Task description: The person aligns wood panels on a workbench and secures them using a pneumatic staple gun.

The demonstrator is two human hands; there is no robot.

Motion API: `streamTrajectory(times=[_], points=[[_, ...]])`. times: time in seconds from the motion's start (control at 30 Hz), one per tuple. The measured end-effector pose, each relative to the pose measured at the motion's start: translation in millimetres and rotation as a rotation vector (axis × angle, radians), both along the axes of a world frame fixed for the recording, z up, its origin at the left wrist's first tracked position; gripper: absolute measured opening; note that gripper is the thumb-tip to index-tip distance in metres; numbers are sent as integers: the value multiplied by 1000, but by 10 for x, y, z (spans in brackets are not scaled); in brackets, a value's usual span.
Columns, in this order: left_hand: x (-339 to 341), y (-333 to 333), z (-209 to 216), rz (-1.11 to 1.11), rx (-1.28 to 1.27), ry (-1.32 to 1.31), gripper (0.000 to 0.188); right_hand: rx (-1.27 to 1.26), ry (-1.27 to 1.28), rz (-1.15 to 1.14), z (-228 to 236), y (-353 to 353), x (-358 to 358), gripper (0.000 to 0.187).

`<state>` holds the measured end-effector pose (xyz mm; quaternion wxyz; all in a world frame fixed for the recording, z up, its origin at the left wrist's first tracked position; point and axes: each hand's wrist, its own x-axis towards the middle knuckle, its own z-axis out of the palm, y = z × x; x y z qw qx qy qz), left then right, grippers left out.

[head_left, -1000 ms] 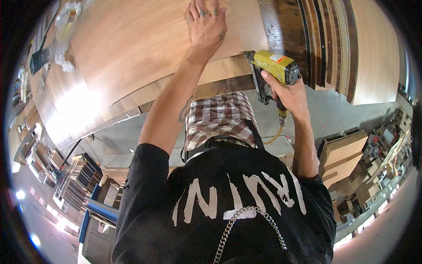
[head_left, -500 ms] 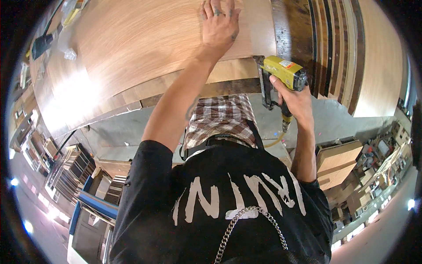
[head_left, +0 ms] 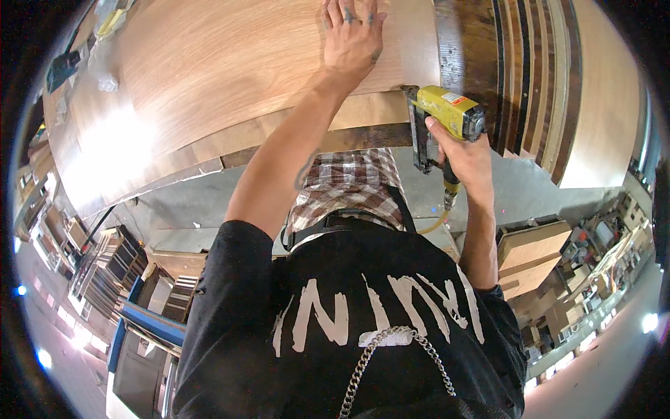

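My left hand (head_left: 352, 38) lies flat on a wood-grain panel (head_left: 230, 63), its fingers stretched toward the far side. In my right hand (head_left: 464, 157) is a yellow and black pneumatic nail gun (head_left: 447, 112), gripped by its handle. The gun's nose meets the panel's near edge at the right corner. An air hose (head_left: 436, 225) runs down from the handle. Beneath the panel, along the near edge, a lighter wooden strip (head_left: 363, 112) shows. Whether my finger presses the trigger cannot be made out.
Several boards (head_left: 537, 84) stand side by side at the right, with a broad pale panel (head_left: 604, 105) outermost. A dark stained surface (head_left: 471, 49) lies between them and the work. Clear plastic wrapping (head_left: 105, 66) sits at the far left. Wooden boxes (head_left: 534, 255) stand lower right.
Very little differs. The nail gun and my right hand have shifted slightly up and left in the picture; my left hand stays flat on the panel.
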<state>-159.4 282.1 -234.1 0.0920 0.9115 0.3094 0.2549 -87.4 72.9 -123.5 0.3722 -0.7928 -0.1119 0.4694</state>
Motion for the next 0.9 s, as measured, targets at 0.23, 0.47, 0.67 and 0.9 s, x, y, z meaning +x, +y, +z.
streamTrajectory(times=[0.23, 0.47, 0.67, 0.9], points=[[21, -38, -14, 5, -37, -117, 57, 31, -245, 76, -77, -66, -53, 31], [-856, 331, 263, 147, -163, -94, 57, 41, -162, 38, 282, -148, -57, 28], [-1868, 1210, 399, 344, -205, -302, 62, -59, -139, 164, 1178, 124, -328, 44], [-2328, 2314, 314, 348, -276, -313, 73, 7, -307, 569, 1748, 1917, -906, 47]])
